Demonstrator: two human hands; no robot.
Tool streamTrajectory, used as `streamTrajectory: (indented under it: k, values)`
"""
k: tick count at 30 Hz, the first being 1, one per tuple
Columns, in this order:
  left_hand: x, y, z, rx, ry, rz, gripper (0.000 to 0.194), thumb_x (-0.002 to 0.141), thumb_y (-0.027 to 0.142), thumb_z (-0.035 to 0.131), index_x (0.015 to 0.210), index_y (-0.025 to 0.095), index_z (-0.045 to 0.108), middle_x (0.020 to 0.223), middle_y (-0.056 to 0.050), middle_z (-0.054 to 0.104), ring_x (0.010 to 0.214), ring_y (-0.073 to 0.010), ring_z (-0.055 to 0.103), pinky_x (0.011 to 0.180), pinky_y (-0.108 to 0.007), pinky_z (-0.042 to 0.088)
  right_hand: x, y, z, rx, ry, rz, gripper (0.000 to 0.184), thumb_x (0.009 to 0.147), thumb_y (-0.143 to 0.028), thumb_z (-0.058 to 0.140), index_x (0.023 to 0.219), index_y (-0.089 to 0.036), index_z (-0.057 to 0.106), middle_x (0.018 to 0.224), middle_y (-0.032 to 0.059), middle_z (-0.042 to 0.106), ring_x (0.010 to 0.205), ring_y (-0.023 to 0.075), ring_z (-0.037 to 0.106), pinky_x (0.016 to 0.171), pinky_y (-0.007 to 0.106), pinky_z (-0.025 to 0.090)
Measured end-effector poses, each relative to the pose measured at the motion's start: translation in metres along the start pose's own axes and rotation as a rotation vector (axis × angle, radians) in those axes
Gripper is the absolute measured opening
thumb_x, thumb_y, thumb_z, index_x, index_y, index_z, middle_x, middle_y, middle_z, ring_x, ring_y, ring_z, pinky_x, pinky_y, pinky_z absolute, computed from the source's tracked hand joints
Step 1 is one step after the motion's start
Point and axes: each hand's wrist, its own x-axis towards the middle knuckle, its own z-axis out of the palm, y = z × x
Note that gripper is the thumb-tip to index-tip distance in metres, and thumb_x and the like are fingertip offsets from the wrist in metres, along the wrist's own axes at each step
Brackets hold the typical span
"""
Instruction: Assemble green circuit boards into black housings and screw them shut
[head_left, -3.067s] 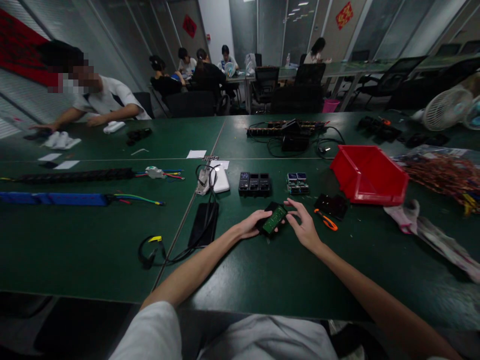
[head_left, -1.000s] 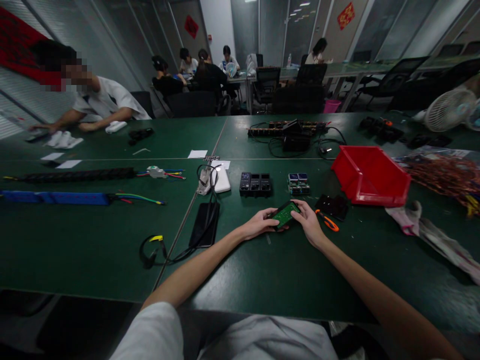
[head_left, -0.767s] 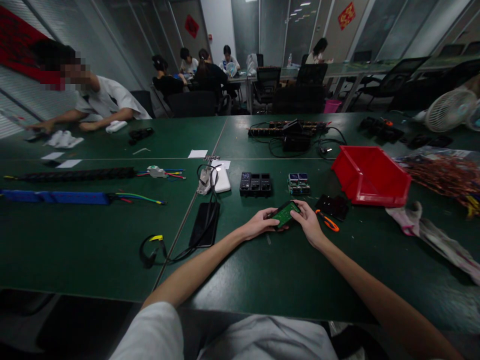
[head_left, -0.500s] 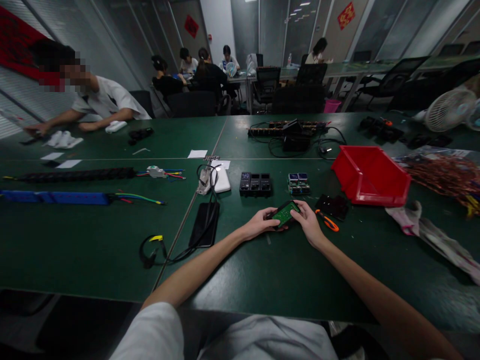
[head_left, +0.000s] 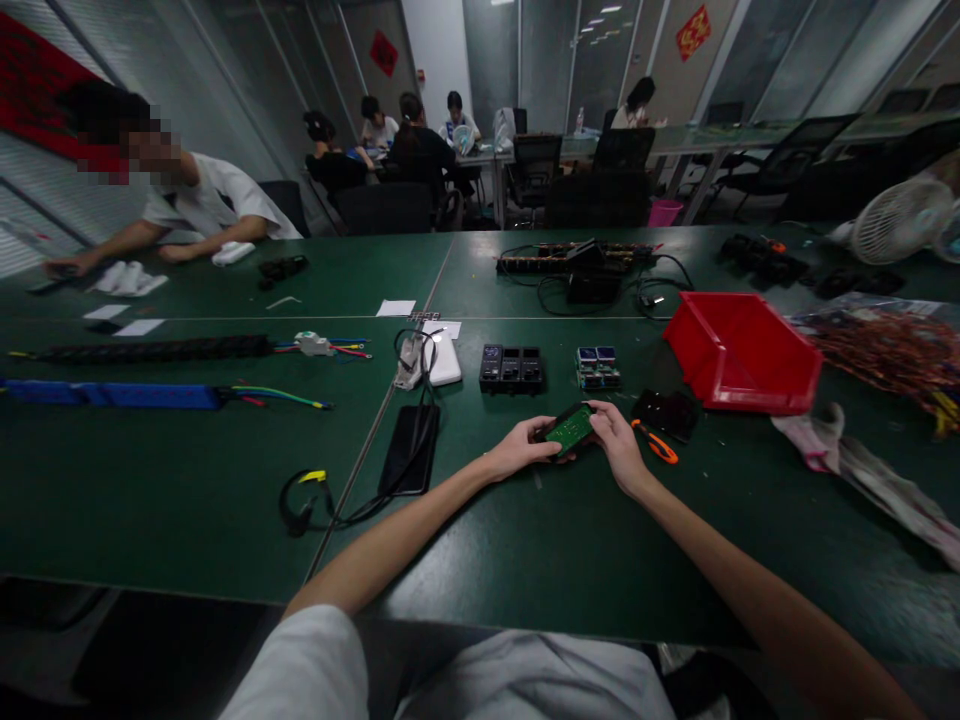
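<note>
A small green circuit board in a black housing (head_left: 569, 428) is held between both my hands just above the green table (head_left: 525, 540). My left hand (head_left: 521, 448) grips its near-left end with the fingers curled round it. My right hand (head_left: 616, 436) is closed on its far-right end. An orange-handled cutter (head_left: 654, 441) lies right of my right hand, next to a flat black part (head_left: 665, 411). A black module (head_left: 511, 367) and a green module with blue blocks (head_left: 598, 366) rest behind my hands.
A red bin (head_left: 739, 351) stands at the right, with a heap of wires (head_left: 892, 350) and a glove (head_left: 814, 434) beyond. A black phone (head_left: 409, 449) and cables (head_left: 307, 500) lie to the left. A person in white leans over the table at far left; others sit behind.
Since three seconds ago the board has moved up and to the right, and both hands have closed round its ends. In the last second it has tipped slightly flatter.
</note>
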Motion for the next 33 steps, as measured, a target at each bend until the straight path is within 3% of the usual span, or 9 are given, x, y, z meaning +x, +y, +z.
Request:
streamTrajectory:
  k: [19, 33]
  values:
    - [-0.0014, 0.0003, 0.0001, -0.002, -0.040, 0.015, 0.062, 0.070, 0.027, 0.074, 0.125, 0.015, 0.048, 0.113, -0.014, 0.062, 0.088, -0.0204, 0.068, 0.082, -0.035, 0.052, 0.0002, 0.0021, -0.0007, 0.032, 0.006, 0.016, 0.032, 0.083, -0.044, 0.059, 0.109, -0.025, 0.056, 0.092, 0.0019, 0.060, 0.080, 0.0177, 0.059, 0.066, 0.029, 0.050]
    - [0.0002, -0.0014, -0.0006, 0.066, -0.017, 0.029, 0.064, 0.071, 0.030, 0.074, 0.127, 0.014, 0.047, 0.110, -0.014, 0.064, 0.086, -0.0206, 0.068, 0.079, -0.034, 0.051, -0.0013, -0.0040, 0.0019, 0.010, 0.002, -0.005, 0.030, 0.084, -0.042, 0.058, 0.109, -0.026, 0.054, 0.094, 0.0022, 0.062, 0.079, 0.0180, 0.060, 0.065, 0.028, 0.049]
